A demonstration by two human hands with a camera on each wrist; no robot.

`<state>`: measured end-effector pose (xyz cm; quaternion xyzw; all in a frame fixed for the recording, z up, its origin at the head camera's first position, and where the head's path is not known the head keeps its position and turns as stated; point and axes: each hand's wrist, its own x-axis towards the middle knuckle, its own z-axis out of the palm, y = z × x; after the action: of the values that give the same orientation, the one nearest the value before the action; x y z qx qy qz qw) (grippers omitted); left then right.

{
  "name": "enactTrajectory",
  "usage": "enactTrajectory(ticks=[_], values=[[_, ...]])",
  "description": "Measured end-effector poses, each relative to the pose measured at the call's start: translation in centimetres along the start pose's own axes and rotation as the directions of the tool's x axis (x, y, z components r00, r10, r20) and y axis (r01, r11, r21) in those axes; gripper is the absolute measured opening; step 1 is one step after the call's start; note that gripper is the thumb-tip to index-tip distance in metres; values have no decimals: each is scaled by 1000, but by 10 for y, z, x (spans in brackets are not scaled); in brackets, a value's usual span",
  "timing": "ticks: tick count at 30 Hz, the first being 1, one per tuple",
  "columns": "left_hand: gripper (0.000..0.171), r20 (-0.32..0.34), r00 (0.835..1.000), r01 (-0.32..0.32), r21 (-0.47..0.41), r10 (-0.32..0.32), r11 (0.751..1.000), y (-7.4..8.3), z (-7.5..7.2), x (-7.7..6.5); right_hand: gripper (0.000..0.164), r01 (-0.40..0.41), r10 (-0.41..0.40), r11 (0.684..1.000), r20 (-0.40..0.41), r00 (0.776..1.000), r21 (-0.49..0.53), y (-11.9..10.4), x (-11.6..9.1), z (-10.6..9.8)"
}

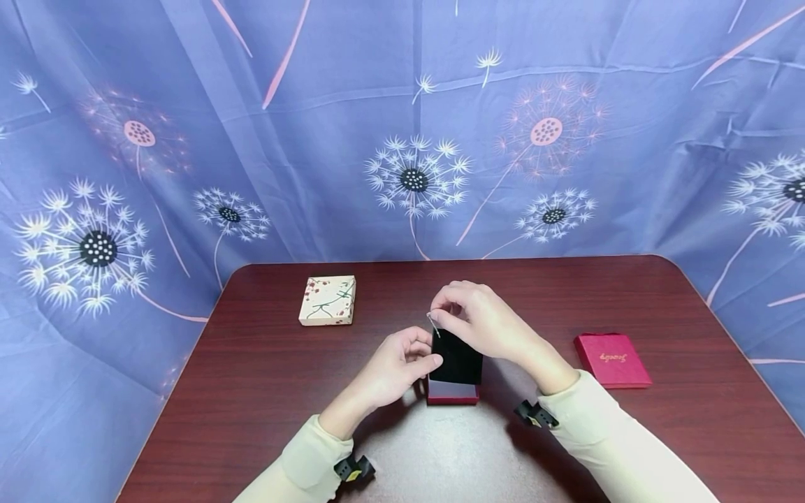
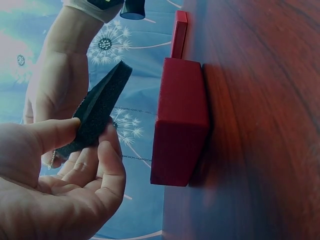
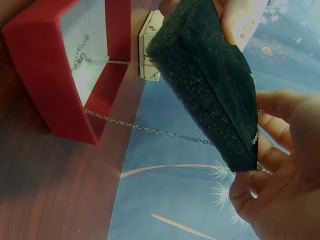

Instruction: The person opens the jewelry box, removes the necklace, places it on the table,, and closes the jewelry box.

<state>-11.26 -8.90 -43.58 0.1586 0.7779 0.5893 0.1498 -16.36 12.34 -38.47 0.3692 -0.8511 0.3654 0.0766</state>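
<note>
A black foam pad point(image 1: 458, 360) is held tilted above an open red box point(image 1: 453, 401) with a pale inside. My left hand point(image 1: 397, 367) pinches the pad at its near left side, thumb on its face. At the pad's far edge, my right hand point(image 1: 483, 318) pinches a thin silver necklace chain point(image 3: 258, 131) between thumb and fingertips. Two strands of the necklace point(image 3: 160, 131) run from behind the pad down into the box point(image 3: 42, 70), where more chain lies bunched. The right fingertips are right at the pad's corner.
A red lid point(image 1: 613, 360) with gold lettering lies on the right of the dark red wooden table point(image 1: 251, 391). At the back left stands a cream box point(image 1: 328, 300) with a floral print. A blue dandelion-patterned cloth point(image 1: 327, 154) hangs behind the table.
</note>
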Motion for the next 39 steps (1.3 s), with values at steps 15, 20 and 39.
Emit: enactTrajectory(ticks=[15, 20, 39], values=[[19, 10, 1000, -14, -10, 14, 1000, 0, 0, -1, 7, -137, 137, 990, 5, 991, 38, 0, 2, 6], [19, 13, 1000, -11, -7, 11, 1000, 0, 0, -1, 6, -152, 151, 987, 22, 988, 48, -2, 4, 7], [18, 9, 1000, -20, 0, 20, 1000, 0, -1, -1, 11, -281, 280, 960, 40, 959, 17, -1, 6, 6]])
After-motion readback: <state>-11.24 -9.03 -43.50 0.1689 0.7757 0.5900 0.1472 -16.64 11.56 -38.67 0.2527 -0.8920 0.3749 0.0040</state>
